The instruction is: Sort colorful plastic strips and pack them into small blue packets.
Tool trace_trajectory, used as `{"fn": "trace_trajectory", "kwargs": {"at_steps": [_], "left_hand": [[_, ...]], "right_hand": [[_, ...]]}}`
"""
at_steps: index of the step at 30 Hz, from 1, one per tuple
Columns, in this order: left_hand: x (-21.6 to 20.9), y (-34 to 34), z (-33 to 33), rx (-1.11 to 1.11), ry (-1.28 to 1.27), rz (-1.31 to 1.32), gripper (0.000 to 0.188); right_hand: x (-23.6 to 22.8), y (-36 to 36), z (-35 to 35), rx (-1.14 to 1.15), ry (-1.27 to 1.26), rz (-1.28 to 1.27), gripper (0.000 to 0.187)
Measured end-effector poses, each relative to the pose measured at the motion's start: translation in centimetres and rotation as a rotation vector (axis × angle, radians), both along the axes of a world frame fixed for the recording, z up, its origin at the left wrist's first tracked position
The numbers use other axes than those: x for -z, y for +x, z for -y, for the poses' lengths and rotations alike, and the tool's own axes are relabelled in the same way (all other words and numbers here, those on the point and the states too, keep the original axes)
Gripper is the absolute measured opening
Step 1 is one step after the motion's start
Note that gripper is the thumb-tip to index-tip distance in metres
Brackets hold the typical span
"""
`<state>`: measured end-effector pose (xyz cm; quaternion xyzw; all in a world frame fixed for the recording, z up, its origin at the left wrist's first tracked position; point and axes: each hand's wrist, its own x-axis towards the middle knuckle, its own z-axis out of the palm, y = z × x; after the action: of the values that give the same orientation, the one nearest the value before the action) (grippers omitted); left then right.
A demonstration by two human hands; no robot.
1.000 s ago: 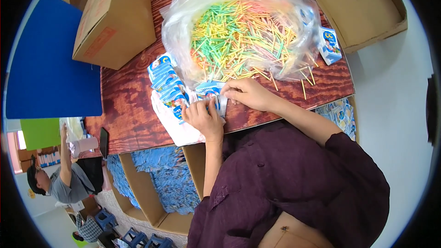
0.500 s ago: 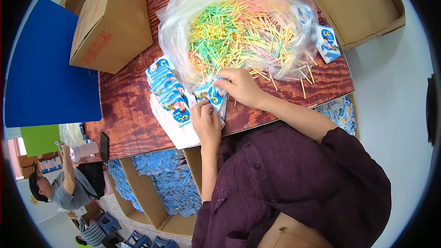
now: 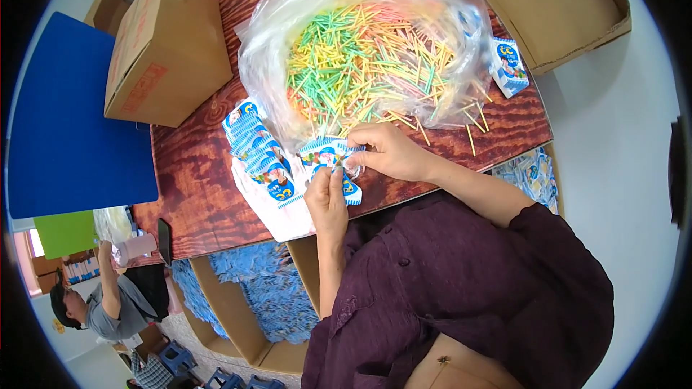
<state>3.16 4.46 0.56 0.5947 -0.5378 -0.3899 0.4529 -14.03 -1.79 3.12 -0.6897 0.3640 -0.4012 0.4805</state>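
Observation:
My left hand (image 3: 326, 198) and my right hand (image 3: 395, 153) meet at the near edge of the table, fingers pinched around a small blue-and-white printed packet (image 3: 324, 150). Its lower part and the exact grip are partly covered by the fingers. Just beyond my hands lies a large clear plastic bag (image 3: 263, 50), rolled open, full of thin sticks (image 3: 360, 57) in green, yellow, orange and pink. Left of my left hand, an overlapping row of similar packets (image 3: 259, 145) rests on a white cloth or bag (image 3: 277, 215).
A closed cardboard box (image 3: 173, 50) stands at the left of the red wood-grained table (image 3: 194, 173). Another packet (image 3: 509, 65) and an open carton (image 3: 555, 7) are at the right. Below the edge, boxes hold many blue packets (image 3: 270, 295). A person (image 3: 119, 302) is at far left.
My right hand has drawn back from the edge of the plastic bag toward my left hand. Both hands' fingertips now come together at the packet. The whole view has shifted slightly.

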Motion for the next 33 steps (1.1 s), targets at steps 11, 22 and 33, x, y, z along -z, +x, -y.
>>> {"fn": "trace_trajectory", "kwargs": {"at_steps": [11,22,33], "left_hand": [[0.3,-0.5,0.6,-0.103,-0.151,0.083,0.005],[0.9,-0.7,0.2,-0.082,-0.091,-0.067,0.002],[1.2,-0.7,1.3,-0.051,-0.077,-0.068,0.003]], "right_hand": [[2.3,-4.7,4.9,0.152,0.085,-0.1,0.022],[5.2,-8.3,17.5,0.629,-0.234,-1.124,0.031],[4.0,-6.8,18.0,0.484,-0.132,-1.113,0.03]]}}
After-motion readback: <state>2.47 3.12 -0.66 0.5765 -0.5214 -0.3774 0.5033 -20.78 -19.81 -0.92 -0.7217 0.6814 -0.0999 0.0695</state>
